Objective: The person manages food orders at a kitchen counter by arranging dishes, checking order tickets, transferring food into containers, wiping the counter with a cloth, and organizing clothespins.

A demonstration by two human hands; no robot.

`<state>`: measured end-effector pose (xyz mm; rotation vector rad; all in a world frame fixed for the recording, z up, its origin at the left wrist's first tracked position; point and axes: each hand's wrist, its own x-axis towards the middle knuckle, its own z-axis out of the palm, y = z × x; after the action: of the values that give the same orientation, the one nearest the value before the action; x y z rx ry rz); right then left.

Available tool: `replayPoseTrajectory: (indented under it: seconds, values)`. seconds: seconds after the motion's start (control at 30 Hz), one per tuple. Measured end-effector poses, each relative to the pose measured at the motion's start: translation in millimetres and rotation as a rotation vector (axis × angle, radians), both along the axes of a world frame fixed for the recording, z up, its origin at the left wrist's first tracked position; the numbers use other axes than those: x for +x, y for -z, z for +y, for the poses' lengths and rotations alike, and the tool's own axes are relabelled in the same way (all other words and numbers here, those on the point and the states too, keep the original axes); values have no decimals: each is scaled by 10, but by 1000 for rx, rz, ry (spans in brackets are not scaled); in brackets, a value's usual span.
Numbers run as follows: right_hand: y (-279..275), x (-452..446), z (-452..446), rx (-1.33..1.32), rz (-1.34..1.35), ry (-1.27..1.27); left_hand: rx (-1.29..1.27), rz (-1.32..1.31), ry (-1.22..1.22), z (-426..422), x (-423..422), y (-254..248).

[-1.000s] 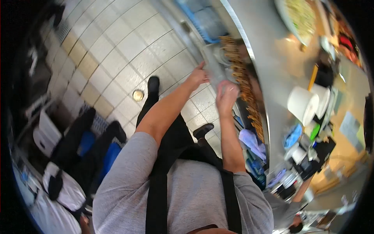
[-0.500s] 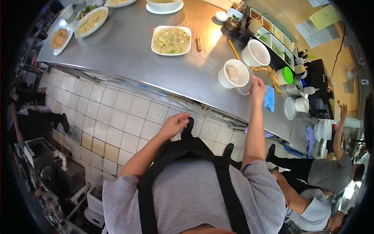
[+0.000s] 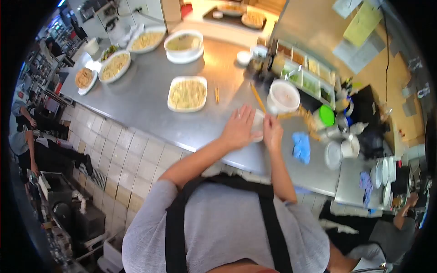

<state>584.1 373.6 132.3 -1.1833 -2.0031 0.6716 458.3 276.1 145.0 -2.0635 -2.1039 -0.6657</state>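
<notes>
A white round tub (image 3: 258, 123) stands near the table's front edge, mostly hidden between my two hands. My left hand (image 3: 239, 128) lies over its left side with fingers stretched flat. At the right rim, my right hand (image 3: 273, 132) has its fingers closed on the edge of a clear plastic lid, which is hard to make out here. Just behind is a second white tub (image 3: 283, 96) with pale contents. Left of my hands sit a square white dish of fried rice (image 3: 187, 93) and a pair of short orange-brown sticks (image 3: 217, 95).
Plates of food, including a noodle plate (image 3: 114, 67) and a soup bowl (image 3: 184, 43), stand at the back left. To the right are a blue cloth (image 3: 301, 147), a green-lidded tub (image 3: 326, 116), stacked lids (image 3: 333, 154) and garnish trays (image 3: 311, 83). Co-workers stand at both sides.
My left hand has risen from beside the table onto the tub. My right hand has brought the clear lid leftward over the tub. The view has tilted up, showing more of the counter's back.
</notes>
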Motion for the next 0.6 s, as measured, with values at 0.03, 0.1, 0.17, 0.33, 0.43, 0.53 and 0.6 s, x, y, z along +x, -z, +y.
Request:
replayPoseTrajectory:
  seconds: [0.03, 0.1, 0.17, 0.33, 0.43, 0.53, 0.6]
  values:
    - [46, -3, -2, 44, 68, -12, 4, -7, 17, 43, -12, 31]
    - [209, -22, 97, 149, 114, -61, -12, -4, 43, 31, -51, 27]
    - [156, -15, 114, 76, 86, -104, -53, -28, 65, 21, -67, 2]
    - [123, -147, 384, -47, 2, -220, -60, -76, 121, 78, -102, -108]
    - [293, -184, 440, -110, 58, -288, -98, -133, 127, 32, -116, -135]
    - [292, -172, 405, -126, 153, -315, -73, -147, 130, 16, -148, -116]
    - [296, -170, 349, -86, 223, -321, -46, -105, 112, -13, -132, -84]
